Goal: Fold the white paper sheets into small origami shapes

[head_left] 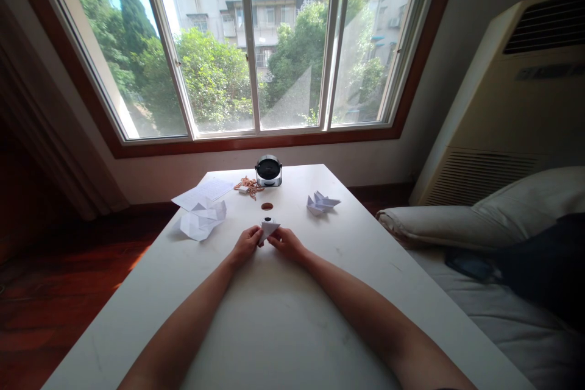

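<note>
Fingers of left hand and right hand pinch one small folded paper

The folded paper is a small, plain piece, pale grey-white in the shade, doubled into a roughly triangular shape. It sits between the left fingers and the right fingers, held by both. Its broader edge is on the side away from the person, spanning the gap between the two sets of fingers; its narrow point aims back toward the person, close beside the left fingers. Finer creases are too small to make out.
</note>
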### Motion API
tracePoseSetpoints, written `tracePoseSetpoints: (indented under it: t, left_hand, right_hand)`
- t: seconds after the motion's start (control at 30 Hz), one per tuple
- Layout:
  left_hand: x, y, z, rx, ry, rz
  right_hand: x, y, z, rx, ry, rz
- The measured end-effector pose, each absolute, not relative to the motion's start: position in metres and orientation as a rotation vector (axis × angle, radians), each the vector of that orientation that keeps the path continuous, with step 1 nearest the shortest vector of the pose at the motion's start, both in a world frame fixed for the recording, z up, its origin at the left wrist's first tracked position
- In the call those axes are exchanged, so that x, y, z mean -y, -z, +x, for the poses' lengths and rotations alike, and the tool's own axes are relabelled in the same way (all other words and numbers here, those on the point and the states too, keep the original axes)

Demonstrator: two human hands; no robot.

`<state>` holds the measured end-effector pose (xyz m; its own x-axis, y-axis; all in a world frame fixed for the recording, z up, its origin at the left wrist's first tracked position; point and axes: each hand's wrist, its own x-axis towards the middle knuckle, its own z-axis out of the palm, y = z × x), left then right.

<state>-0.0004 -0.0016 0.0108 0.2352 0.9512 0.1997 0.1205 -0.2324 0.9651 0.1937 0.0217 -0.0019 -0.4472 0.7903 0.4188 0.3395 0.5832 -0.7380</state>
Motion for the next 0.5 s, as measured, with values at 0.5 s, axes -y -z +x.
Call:
tracePoseSetpoints:
  t: [0.5]
  left_hand:
    - [0.011,-0.026,-0.001,-0.985,-1.066,1.500]
  right_hand:
    - [-0.018,-0.003,0.195,1.985,-0.785,-0.756]
